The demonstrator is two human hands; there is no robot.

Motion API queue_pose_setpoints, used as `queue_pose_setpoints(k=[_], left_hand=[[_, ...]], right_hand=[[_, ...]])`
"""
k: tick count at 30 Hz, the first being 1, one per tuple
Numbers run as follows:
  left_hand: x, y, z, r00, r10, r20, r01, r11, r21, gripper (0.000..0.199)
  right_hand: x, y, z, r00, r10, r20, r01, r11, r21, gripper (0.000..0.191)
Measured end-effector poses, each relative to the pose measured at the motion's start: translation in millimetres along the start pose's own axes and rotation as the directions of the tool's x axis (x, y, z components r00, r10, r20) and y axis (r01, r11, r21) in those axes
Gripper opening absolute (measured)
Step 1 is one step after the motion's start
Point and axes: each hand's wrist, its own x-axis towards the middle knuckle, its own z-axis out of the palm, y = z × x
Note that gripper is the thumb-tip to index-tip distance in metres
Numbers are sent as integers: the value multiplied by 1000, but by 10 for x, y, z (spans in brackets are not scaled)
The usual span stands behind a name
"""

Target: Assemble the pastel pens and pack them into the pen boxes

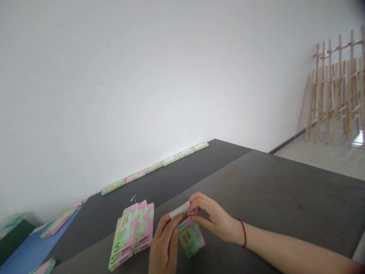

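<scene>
A pink and green printed box (190, 238) is held low over the dark table by both my hands, with a white flap (179, 210) sticking up at its upper end. My left hand (165, 241) has its fingers wrapped round the box's left side. At the top end, the fingers of my right hand (203, 213) pinch a small pink edge of the box; a red cord circles that wrist. Just left of my left hand lie stacked boxes (125, 232) of the same print, some marked with a 5.
Along the wall, a row of flat printed boxes (154, 167) lines the table's (270, 198) far edge. Small scraps (133, 198) lie behind the stacks. A blue surface (31, 247) with another printed stack (61, 220) is at left. Wooden frames (336, 91) lean at the far right.
</scene>
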Motion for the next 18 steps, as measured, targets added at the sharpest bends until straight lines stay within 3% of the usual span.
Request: queue_pose_setpoints(k=[3,5,8,11,15,18], left_hand=[[49,60,-19,999,36,21,-36,999,-9,35],[65,85,-24,999,30,20,-29,1000,-11,33],[59,95,-15,1000,-14,5,14,999,-33,28],[22,76,27,991,-106,-77,99,991,-92,19],[-28,39,115,954,-208,-216,174,971,-166,13],[-34,27,145,937,-231,-261,174,959,-224,27]], right_hand=[[18,-29,54,1000,0,-1,0,1000,2,3],[24,-38,93,1000,6,4,-6,1000,0,8],[4,-12,140,1000,30,5,-30,999,-25,8],[-45,47,169,995,95,-42,-97,995,-33,5],[-93,84,172,991,117,-66,-117,993,7,31],[-87,51,142,993,111,-34,-112,994,-4,48]])
